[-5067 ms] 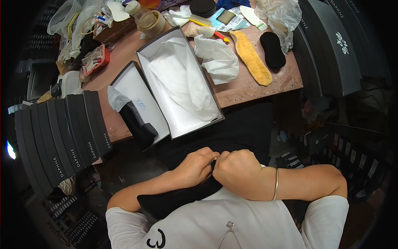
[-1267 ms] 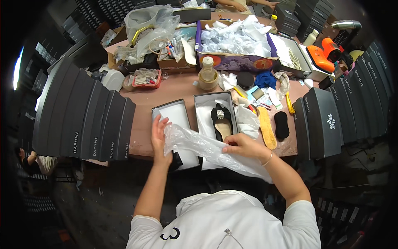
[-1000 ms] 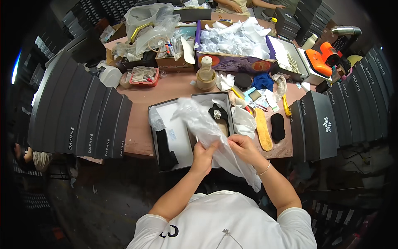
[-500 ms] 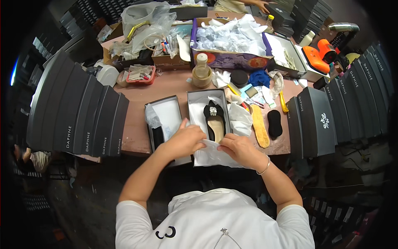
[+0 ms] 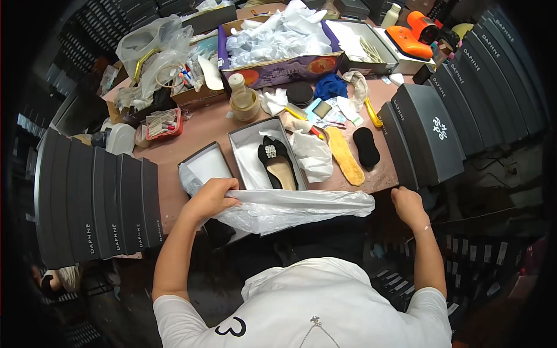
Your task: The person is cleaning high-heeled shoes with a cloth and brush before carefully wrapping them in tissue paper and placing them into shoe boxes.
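My left hand [image 5: 214,197] is closed on one end of a thin white wrapping sheet [image 5: 290,210], which stretches to the right across the front of an open shoe box [image 5: 237,152]. In the box, on white paper, lies a black pointed shoe [image 5: 277,165] with a jewelled bow and a beige insole; the sheet hides its near end. Right of the sheet's free end, my right hand [image 5: 409,207] has curled fingers, apart from the sheet, with nothing visible in them. Beside the box, a second grey-edged tray [image 5: 208,165] holds some crumpled translucent wrap [image 5: 189,178].
Stacks of dark shoe boxes [image 5: 104,203] flank the table on the left, more boxes [image 5: 429,133] on the right. Yellow insole [image 5: 345,156], black pad [image 5: 366,148], crumpled paper [image 5: 313,156] and glue bottle [image 5: 243,100] lie nearby. A purple carton [image 5: 284,71] of white paper stands behind.
The white sheet has come up out of the box's near end and is spread sideways. My right hand has let go of it and moved right; the view has shifted.
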Motion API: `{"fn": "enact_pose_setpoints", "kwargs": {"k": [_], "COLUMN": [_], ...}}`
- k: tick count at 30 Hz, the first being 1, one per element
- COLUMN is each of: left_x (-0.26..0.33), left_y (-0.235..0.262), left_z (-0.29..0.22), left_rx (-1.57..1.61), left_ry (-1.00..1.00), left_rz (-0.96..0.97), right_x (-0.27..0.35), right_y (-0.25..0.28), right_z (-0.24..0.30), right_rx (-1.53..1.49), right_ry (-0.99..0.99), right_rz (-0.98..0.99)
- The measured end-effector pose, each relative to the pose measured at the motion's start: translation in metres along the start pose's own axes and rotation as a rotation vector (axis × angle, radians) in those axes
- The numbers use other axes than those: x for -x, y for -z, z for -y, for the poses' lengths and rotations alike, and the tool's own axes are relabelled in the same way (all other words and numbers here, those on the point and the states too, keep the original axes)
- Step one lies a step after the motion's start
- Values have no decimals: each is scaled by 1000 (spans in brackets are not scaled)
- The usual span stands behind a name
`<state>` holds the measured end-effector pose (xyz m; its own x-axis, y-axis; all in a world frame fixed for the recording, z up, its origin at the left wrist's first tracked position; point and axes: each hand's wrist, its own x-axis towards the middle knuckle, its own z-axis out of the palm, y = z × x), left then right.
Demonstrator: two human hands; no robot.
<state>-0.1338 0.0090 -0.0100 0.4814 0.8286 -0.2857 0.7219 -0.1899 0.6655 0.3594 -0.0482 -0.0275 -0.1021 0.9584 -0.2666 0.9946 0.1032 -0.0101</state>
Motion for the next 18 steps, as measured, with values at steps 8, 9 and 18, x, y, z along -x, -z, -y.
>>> {"fn": "enact_pose_setpoints", "kwargs": {"k": [8, 9, 18], "left_x": [-3, 4, -36], "left_y": [1, 6, -117], "left_z": [-36, -41, -17], "left_rx": [-217, -281, 1166], "left_ry": [-148, -103, 251], "left_rz": [19, 0, -543], "right_x": [-73, -81, -43], "right_y": [23, 19, -14], "right_z": [179, 182, 93], "right_rx": [-774, -762, -1193], "right_ry": [780, 779, 209], "right_rz": [9, 224, -254]}}
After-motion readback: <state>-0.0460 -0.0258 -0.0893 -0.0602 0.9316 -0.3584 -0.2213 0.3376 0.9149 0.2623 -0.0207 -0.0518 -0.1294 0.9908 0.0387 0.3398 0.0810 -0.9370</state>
